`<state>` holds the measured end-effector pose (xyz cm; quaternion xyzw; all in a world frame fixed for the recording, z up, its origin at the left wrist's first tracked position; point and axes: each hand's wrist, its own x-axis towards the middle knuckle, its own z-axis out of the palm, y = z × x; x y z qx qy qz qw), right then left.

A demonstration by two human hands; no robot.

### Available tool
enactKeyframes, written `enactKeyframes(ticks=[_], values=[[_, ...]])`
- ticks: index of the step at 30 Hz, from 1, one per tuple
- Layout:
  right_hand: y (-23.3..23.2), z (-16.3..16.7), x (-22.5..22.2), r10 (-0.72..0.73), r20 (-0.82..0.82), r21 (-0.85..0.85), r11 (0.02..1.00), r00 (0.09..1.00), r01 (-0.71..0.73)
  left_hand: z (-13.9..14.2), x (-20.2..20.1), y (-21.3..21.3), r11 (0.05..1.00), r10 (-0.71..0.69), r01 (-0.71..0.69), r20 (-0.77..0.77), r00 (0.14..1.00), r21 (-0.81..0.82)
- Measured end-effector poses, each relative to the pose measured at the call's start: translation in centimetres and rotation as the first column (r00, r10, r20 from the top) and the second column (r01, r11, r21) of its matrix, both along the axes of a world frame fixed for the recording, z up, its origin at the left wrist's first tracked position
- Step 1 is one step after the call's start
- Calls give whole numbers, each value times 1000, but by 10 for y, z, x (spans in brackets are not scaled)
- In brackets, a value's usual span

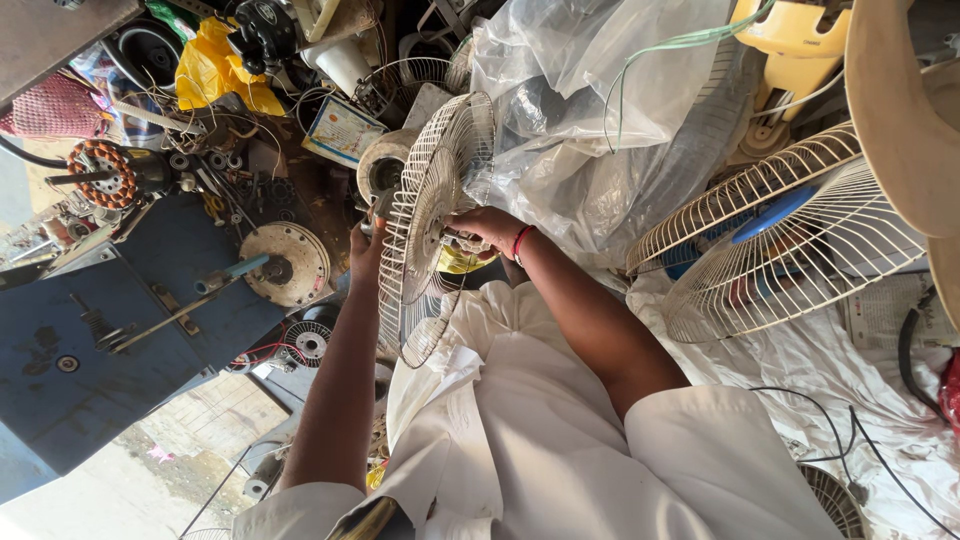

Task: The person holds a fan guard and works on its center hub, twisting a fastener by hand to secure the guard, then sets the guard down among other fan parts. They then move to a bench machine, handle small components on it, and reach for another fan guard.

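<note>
I have the grille (pixel 425 225) stood on edge between my hands, over my lap and in front of the plastic sheet (pixel 590 120), so both faces can be reached. My right hand (pixel 487 228) has its fingers curled into the wires near the hub, pinching them. My left hand (pixel 366 250) sits behind the rim, steadying it; I cannot tell how its fingers close. The grille is cream, round and domed, with thin radial wires. A second fan (pixel 790 235) lies well apart.

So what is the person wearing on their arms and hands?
Both arms are bare below short white sleeves of a white shirt. The right hand has a thin red band around the wrist. The left hand wears no glove; I can't see any ring or watch.
</note>
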<state>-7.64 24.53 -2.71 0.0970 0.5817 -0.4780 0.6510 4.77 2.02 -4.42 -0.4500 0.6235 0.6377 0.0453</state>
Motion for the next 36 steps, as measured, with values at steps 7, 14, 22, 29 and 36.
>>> enactKeyframes(ticks=[7,14,22,29,36], values=[[-13,5,0,60,-40,-90,994,997,-63,7,-4,-1,998,-45,46,32,998,-51],[-25,6,5,35,-160,-47,998,986,-43,9,1,-6,999,-54,54,6,999,-3],[-39,13,22,-23,-496,-130,990,868,-49,10,22,-19,961,121,-63,-204,971,269],[-58,27,16,-23,-664,-161,981,748,-112,36,29,-37,761,327,-175,-138,935,624],[-79,57,-4,189,-890,76,959,415,-274,17,21,-61,830,188,-84,-136,973,551]])
